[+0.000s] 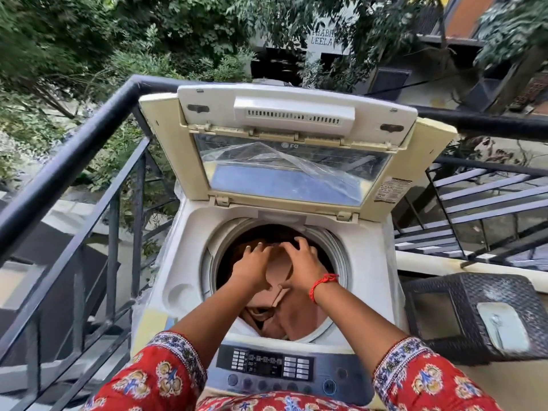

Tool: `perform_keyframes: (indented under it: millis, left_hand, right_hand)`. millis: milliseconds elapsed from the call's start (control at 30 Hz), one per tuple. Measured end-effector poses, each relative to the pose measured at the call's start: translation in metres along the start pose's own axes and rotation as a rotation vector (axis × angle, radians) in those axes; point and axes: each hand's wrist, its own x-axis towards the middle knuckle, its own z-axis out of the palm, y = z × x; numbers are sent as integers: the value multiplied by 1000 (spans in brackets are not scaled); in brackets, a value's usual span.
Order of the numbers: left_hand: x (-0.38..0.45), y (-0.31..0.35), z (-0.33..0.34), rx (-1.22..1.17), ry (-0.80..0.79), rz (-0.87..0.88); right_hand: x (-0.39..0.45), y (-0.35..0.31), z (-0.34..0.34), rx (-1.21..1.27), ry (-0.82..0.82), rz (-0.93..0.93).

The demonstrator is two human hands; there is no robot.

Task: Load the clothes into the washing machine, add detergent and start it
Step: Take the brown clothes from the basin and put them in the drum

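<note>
Both our arms are stretched out over the open washing machine [367,262], red patterned sleeves [166,378] at the bottom of view. Our left hand [252,269] is palm down with the fingers spread wide, pressing on the brown clothes [292,315] in the drum, and our right hand [302,266] sits just beside it, fingers also splayed and curled a little at the tips, flat on the same fabric; neither hand is gripping anything that we can see. A red thread bracelet [321,284] circles the right wrist. The thumbs nearly meet above a tan fold of cloth. Down in the round drum [338,253] the clothes fill it high, brown and tan cloth bunched right up to the near rim. The lid [284,149] stands raised at the back, its clear window carrying loose plastic film. On the near edge we see the control panel [265,366] with its rows of buttons and a dark display. The machine stands on an outdoor balcony, a black metal railing [74,149] running along the left and behind it, green trees beyond. To the right sits a dark woven basket [474,295], and past it slatted metal stairs [480,197].
</note>
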Motion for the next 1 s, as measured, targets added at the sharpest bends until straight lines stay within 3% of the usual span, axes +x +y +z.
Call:
perform_keyframes:
  millis: [600,700,800,1000]
  left_hand:
    - [-13,-15,-5,-43,82,80]
    - [-14,-13,-4,-267,207,111]
    - [-13,-8,-8,-505,291,13]
    - [23,-2,-23,-624,247,-43]
  right_hand:
    - [-16,1,2,-71,56,89]
    - [-8,1,11,104,92,130]
    - [6,-2,14,388,138,260]
    - [51,-7,9,485,137,346]
